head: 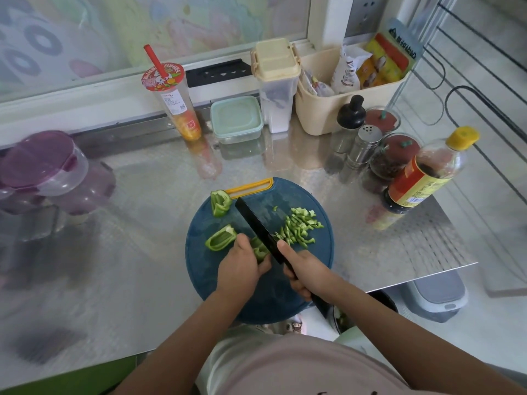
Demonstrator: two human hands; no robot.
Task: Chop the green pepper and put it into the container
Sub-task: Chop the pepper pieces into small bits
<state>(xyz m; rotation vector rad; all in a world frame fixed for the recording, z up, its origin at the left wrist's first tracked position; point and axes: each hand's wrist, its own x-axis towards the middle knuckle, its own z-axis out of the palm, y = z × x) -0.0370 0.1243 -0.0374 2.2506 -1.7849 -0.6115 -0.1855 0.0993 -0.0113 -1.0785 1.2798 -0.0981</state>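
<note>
Green pepper (259,250) under left hand (241,266)

Steel counter (142,223) bearing blue cutting board (211,283)

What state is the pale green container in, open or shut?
Shut: the pale green container has its lid seated flat on top.

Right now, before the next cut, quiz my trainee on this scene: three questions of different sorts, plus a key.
1. True or false: the right hand grips the knife.
2. The chopped strips lie: A) left of the knife, B) right of the knife, C) in a bowl.
3. Besides the pepper piece under the left hand, how many big pepper chunks wait on the cutting board?
Key: 1 true; 2 B; 3 two.
</note>
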